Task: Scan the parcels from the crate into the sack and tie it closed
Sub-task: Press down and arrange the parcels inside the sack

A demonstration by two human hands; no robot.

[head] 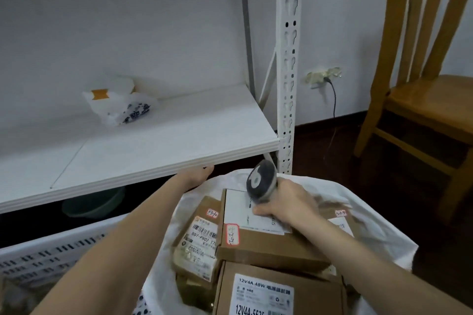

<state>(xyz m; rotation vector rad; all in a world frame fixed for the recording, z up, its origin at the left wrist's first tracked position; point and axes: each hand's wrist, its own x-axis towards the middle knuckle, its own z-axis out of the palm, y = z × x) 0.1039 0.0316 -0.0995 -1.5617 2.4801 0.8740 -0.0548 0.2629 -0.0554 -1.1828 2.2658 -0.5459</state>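
Four parcels at least lie in the sack (378, 233); it is not yet tied.
One scanner (261, 183) is held by the right hand (286, 206), fingers curled round its handle. Directly under this grip lies a box with a white label (256, 215); left of it is a brown padded parcel (199, 235), nearer to the person a second labelled box (268, 289), and right of the grip a fourth parcel (340, 221), half under the cloth. The left hand (197, 178) is at the far rim of the sack, left of the grip; I cannot tell if it pinches the rim. One crate (51, 250) stands far left, its content blurred. I judge that filling is well advanced and that closing is what remains.
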